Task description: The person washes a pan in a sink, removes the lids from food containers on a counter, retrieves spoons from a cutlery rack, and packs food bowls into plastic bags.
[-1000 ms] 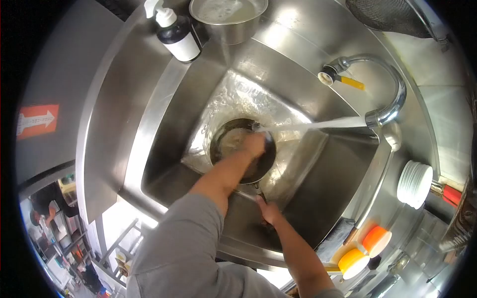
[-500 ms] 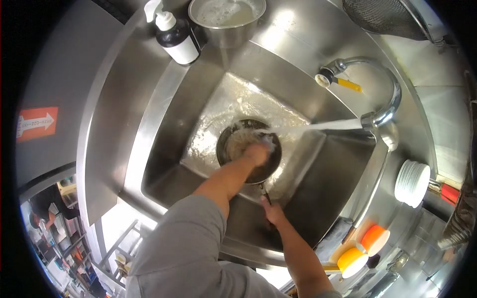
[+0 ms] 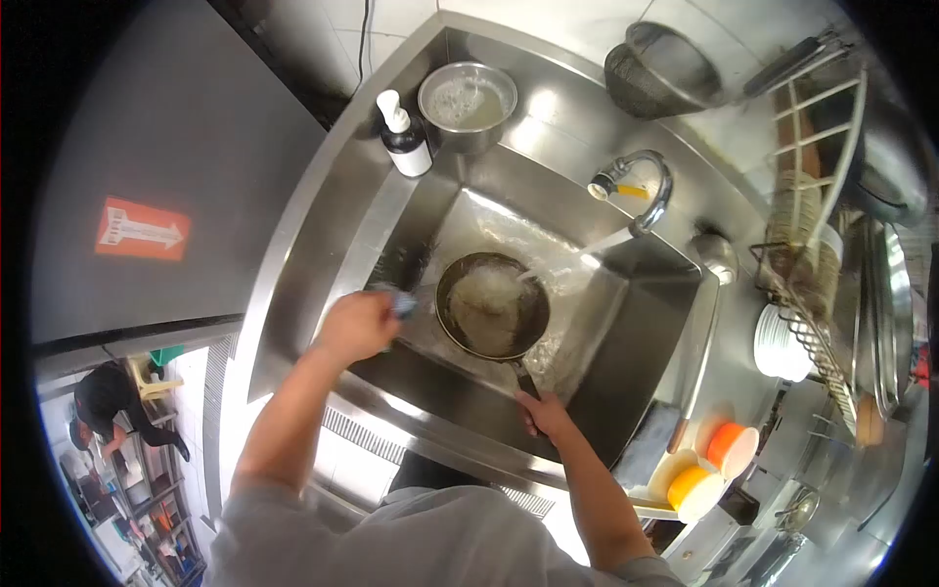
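Observation:
A dark frying pan (image 3: 447, 328) with cloudy water in it sits in the steel sink (image 3: 626, 342). My right hand (image 3: 546, 415) is closed around the pan's handle (image 3: 524, 377). Left of the pan, over the sink's near-left edge, my left hand (image 3: 357, 328) grips a small blue-grey scrubber (image 3: 402, 304), blurred and partly covered by the fingers. From the curved faucet (image 3: 665, 191), a stream of water (image 3: 597, 249) runs sideways into the pan.
A black pump bottle (image 3: 406, 147) and a metal bowl of foamy liquid (image 3: 468, 103) stand on the back-left ledge. A mesh strainer (image 3: 665, 73) is behind. White plates (image 3: 782, 342), an orange tub (image 3: 732, 450) and a yellow tub (image 3: 695, 491) are right. Another person (image 3: 112, 406) is far left.
My left hand has come out of the pan and moved left, with the scrubber now showing in it. My right hand still holds the handle. The camera view has shifted.

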### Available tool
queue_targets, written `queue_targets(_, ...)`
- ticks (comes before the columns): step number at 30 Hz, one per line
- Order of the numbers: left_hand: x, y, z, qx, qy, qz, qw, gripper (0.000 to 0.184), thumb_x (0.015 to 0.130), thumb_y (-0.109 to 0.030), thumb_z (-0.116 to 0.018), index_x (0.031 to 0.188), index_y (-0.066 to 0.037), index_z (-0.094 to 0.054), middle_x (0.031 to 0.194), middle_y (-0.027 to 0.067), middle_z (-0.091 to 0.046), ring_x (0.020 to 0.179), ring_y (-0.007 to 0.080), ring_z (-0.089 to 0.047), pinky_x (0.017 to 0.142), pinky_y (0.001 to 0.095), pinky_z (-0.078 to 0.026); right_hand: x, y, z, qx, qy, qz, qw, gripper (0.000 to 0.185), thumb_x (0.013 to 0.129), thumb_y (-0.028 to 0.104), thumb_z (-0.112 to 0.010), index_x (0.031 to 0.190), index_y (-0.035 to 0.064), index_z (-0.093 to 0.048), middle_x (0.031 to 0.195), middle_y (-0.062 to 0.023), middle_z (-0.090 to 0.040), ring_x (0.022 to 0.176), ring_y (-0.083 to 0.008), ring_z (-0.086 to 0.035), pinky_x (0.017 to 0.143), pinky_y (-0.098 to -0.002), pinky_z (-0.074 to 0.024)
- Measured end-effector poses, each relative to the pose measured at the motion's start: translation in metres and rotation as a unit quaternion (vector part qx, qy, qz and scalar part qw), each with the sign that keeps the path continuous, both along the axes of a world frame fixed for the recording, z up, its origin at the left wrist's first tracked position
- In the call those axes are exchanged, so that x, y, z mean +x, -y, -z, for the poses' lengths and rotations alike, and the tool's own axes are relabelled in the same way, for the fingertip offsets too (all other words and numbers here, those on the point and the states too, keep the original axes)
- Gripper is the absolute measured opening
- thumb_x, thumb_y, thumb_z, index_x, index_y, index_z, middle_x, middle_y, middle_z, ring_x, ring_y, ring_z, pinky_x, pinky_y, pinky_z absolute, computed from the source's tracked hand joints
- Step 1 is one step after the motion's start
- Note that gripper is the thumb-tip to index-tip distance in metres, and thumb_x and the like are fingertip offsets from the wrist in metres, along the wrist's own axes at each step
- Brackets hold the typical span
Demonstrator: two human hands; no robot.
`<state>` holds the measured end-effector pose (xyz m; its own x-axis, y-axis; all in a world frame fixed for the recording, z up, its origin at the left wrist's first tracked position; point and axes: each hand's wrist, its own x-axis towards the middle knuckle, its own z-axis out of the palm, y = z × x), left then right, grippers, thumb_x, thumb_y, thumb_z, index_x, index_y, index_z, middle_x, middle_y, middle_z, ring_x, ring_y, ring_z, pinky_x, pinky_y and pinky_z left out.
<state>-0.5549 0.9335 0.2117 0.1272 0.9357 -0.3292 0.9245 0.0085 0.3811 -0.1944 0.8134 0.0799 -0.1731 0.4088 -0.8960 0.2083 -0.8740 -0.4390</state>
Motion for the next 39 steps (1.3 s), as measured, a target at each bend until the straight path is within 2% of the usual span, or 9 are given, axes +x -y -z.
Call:
queue_targets(5, -0.069, 0.075, 0.02, -0.06, -0.197, -0.084, 0.975, 0.028, 0.088, -0.03, -0.06, 0.089, -0.003, -0.067, 0.083, 0.0212, -0.07, 0.077, 0.0392, -0.07, 0.074, 0.0487, -0.057, 0.017, 0.014, -0.046, 0.127, 0.15, -0.082, 0.977, 0.038, 0.092, 0.035, -0.066, 0.08, 0.0014, -0.053, 0.058, -0.0046, -0.054, 0.043, -0.0152, -0.054, 0.042, -0.0329, -0.0435)
queue_targets(8, -0.081, 0.101, 0.045, -0.068, -0.202, -0.117, 0.97, 0.034, 0.088, -0.035, -0.063, 0.094, -0.001, -0.067, 0.089, 0.022, -0.071, 0.085, 0.0386, -0.071, 0.079, 0.0462, -0.057, 0.039, 0.028, -0.07, 0.271, 0.294, -0.189, 0.897, 0.034, 0.088, 0.034, -0.068, 0.086, 0.0016, -0.057, 0.065, -0.0149, -0.062, 0.059, -0.0307, -0.065, 0.055, -0.0431, -0.0506)
queue_targets(10, -0.07, 0.097, 0.016, -0.08, -0.209, -0.115, 0.968, 0.036, 0.086, -0.037, -0.065, 0.097, -0.002, -0.067, 0.092, 0.0224, -0.071, 0.088, 0.0381, -0.07, 0.08, 0.0457, -0.057, 0.04, 0.039, -0.107, 0.295, 0.4, -0.237, 0.835, 0.03, 0.086, 0.032, -0.068, 0.097, 0.0057, -0.06, 0.081, -0.0216, -0.068, 0.082, -0.043, -0.066, 0.071, -0.0524, -0.0517)
queue_targets(13, -0.036, 0.066, -0.037, -0.097, -0.19, -0.127, 0.969, 0.045, 0.082, -0.04, -0.071, 0.104, -0.001, -0.066, 0.104, 0.0226, -0.07, 0.097, 0.0366, -0.068, 0.084, 0.0442, -0.055, 0.056, 0.071, -0.126, 0.297, 0.494, -0.232, 0.784, 0.03, 0.085, 0.027, -0.069, 0.105, 0.0081, -0.059, 0.089, -0.0185, -0.069, 0.084, -0.0405, -0.067, 0.074, -0.0513, -0.0529)
queue_targets(26, 0.257, -0.156, -0.003, 0.312, 0.139, 0.191, 0.92, 0.093, 0.083, -0.028, -0.067, 0.155, -0.001, -0.015, 0.162, 0.0192, -0.017, 0.147, 0.0382, -0.023, 0.119, 0.0536, -0.021, 0.046, 0.26, -0.197, 0.297, 0.543, 0.134, 0.774, 0.024, 0.081, 0.01, -0.071, 0.103, 0.0033, -0.064, 0.075, -0.0165, -0.066, 0.066, -0.0316, -0.064, 0.064, -0.0381, -0.0518)
queue_targets(29, 0.296, -0.195, 0.091, 0.262, -0.146, 0.303, 0.905, 0.095, 0.082, -0.029, -0.068, 0.156, -0.003, -0.014, 0.16, 0.0178, -0.026, 0.151, 0.0366, -0.014, 0.12, 0.0568, -0.011, 0.021, 0.305, -0.211, 0.259, 0.453, 0.291, 0.802, 0.025, 0.081, 0.006, -0.073, 0.101, -0.0039, -0.062, 0.07, -0.0074, -0.062, 0.063, -0.0128, -0.055, 0.06, -0.03, -0.047)
queue_targets(33, 0.333, -0.131, 0.012, 0.065, -0.158, 0.336, 0.926, 0.095, 0.082, -0.032, -0.068, 0.157, -0.007, -0.016, 0.155, 0.0178, -0.036, 0.15, 0.0371, -0.018, 0.119, 0.0589, -0.01, -0.019, 0.366, -0.211, 0.18, 0.452, 0.456, 0.745, 0.022, 0.081, 0.013, -0.072, 0.096, -0.0006, -0.064, 0.072, -0.012, -0.062, 0.067, -0.0194, -0.06, 0.061, -0.0354, -0.0482)
queue_targets(35, 0.355, -0.097, 0.017, 0.224, -0.033, 0.37, 0.901, 0.09, 0.084, -0.034, -0.068, 0.156, -0.01, -0.019, 0.148, 0.0199, -0.046, 0.148, 0.0369, -0.023, 0.117, 0.0598, -0.016, -0.03, 0.4, -0.19, 0.182, 0.473, 0.517, 0.69, 0.018, 0.08, 0.009, -0.071, 0.082, -0.0006, -0.056, 0.066, -0.0085, -0.057, 0.058, -0.0151, -0.058, 0.053, -0.0332, -0.0458)
queue_targets(39, 0.449, -0.027, 0.035, -0.01, 0.149, 0.431, 0.89, 0.087, 0.088, -0.042, -0.065, 0.156, -0.01, -0.019, 0.139, 0.0249, -0.053, 0.134, 0.04, -0.045, 0.112, 0.0492, -0.035, -0.04, 0.412, -0.211, 0.148, 0.399, 0.684, 0.592, 0.014, 0.081, 0.005, -0.067, 0.084, -0.0005, -0.054, 0.062, -0.0052, -0.055, 0.049, -0.013, -0.053, 0.044, -0.0281, -0.042)
